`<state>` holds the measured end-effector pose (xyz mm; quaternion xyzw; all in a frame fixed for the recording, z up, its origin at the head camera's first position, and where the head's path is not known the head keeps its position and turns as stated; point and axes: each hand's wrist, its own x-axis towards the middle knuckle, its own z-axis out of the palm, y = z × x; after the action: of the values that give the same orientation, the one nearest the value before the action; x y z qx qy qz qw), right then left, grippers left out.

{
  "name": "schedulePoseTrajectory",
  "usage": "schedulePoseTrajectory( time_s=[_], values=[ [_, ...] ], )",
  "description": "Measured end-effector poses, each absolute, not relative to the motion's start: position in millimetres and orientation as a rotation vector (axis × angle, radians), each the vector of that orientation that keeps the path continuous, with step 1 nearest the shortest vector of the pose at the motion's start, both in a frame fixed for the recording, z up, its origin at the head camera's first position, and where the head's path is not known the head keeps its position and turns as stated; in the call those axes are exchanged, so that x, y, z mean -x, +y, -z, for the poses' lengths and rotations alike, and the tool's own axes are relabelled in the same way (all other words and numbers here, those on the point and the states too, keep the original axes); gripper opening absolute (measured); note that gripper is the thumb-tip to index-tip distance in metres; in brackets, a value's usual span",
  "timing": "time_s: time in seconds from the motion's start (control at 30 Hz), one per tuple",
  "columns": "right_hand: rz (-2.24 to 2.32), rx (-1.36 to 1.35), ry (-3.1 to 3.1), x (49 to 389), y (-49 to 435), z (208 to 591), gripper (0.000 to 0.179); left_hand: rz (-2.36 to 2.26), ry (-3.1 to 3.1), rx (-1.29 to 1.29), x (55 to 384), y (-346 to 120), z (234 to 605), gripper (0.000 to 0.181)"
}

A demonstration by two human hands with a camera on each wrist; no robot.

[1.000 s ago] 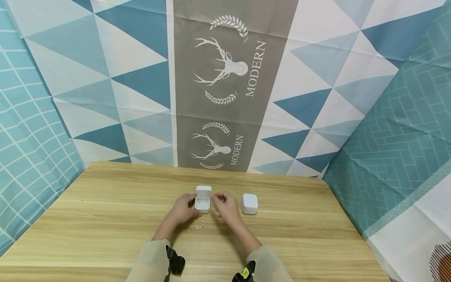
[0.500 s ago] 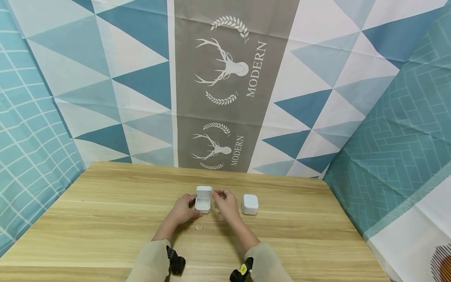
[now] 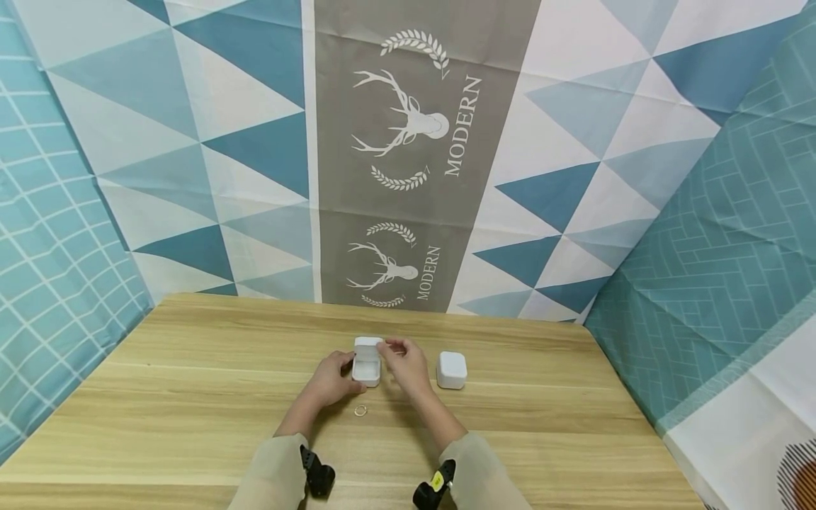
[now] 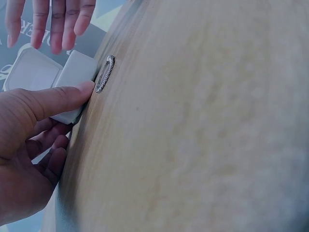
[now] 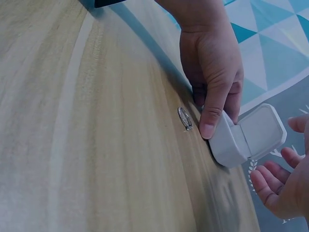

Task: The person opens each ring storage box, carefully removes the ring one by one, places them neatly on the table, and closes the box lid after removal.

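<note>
A small white ring box (image 3: 366,372) stands on the wooden table with its lid (image 5: 263,130) raised. My left hand (image 3: 333,377) grips the box's base from the left side, thumb at the front, as the left wrist view (image 4: 29,125) also shows. My right hand (image 3: 408,365) is at the lid's right edge, its fingers (image 4: 58,24) loosely extended and holding nothing. Whether its fingertips touch the lid I cannot tell. A silver ring (image 5: 184,119) set with small stones lies on the table just in front of the box.
A second white box (image 3: 452,370), closed, stands to the right of my right hand. The wooden table (image 3: 191,397) ends at a patterned cloth backdrop (image 3: 382,177) behind, with blue cloths at both sides.
My right hand has shifted slightly left, up to the lid's right edge. The left hand, both boxes and the ring have stayed in place.
</note>
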<state>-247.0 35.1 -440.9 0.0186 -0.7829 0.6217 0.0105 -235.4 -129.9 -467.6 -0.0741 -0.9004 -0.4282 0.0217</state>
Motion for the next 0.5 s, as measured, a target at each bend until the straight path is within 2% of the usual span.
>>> schedulePoseTrajectory(
  time_s=[0.5],
  values=[
    [-1.930,-0.047,-2.480,253.5,33.5,436.6,0.043,1.329,-2.796,0.234,234.4,-129.8,466.6,0.069]
  ],
)
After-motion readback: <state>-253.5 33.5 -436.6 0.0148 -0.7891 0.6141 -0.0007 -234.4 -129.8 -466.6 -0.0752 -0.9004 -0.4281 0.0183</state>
